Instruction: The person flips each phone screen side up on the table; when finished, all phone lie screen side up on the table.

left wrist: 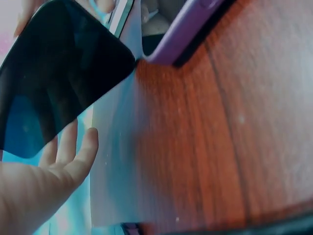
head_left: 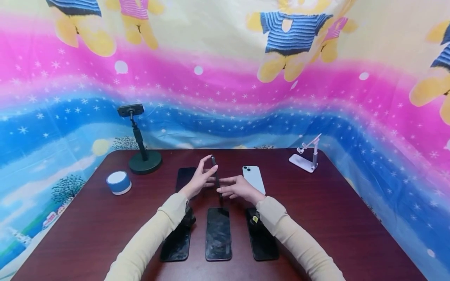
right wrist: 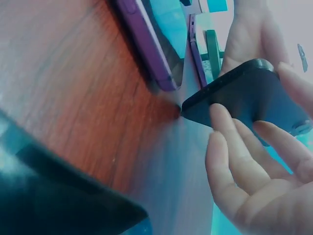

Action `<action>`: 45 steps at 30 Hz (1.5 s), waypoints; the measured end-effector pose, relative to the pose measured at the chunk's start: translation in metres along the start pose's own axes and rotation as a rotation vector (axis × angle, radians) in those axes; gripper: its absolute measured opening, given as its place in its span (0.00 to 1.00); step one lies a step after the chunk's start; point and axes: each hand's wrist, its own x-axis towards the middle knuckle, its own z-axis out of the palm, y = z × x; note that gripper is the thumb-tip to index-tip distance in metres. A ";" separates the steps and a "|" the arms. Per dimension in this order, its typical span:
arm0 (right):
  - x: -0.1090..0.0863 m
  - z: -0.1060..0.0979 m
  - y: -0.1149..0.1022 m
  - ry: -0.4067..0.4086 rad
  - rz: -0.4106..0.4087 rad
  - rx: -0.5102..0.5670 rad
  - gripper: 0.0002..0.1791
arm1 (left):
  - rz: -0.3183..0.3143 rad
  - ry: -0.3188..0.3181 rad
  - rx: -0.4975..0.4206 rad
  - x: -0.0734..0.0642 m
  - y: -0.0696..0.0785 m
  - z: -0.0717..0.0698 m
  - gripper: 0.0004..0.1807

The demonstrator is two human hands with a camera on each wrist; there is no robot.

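Observation:
A dark smartphone (head_left: 215,175) stands on edge between both hands, above the middle of the table. My left hand (head_left: 199,181) holds it from the left on the screen side, with thumb and fingertips at its upper part. From the right, my right hand (head_left: 243,188) grips it with bent fingers against the back, as the right wrist view shows. In that view the phone's back (right wrist: 234,95) faces my right palm, and its low corner is close over the table. The glossy screen (left wrist: 58,73) fills the upper left of the left wrist view.
Three dark phones lie in a near row: left (head_left: 177,246), middle (head_left: 218,234) and right (head_left: 263,246). Farther back are another dark phone (head_left: 184,176) and a pale phone (head_left: 254,179). A green stand (head_left: 145,162), a blue-white round object (head_left: 118,182) and a white stand (head_left: 303,162) are farther out.

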 end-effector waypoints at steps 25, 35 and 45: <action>0.010 -0.001 -0.002 0.342 -0.009 0.018 0.17 | -0.032 0.280 0.151 0.000 0.004 -0.001 0.30; 0.017 0.006 0.007 0.333 0.088 -0.047 0.19 | -0.120 0.290 0.173 0.000 0.001 -0.005 0.21; 0.011 0.017 0.008 0.247 0.116 -0.096 0.27 | -0.134 0.315 0.249 0.001 -0.006 -0.003 0.20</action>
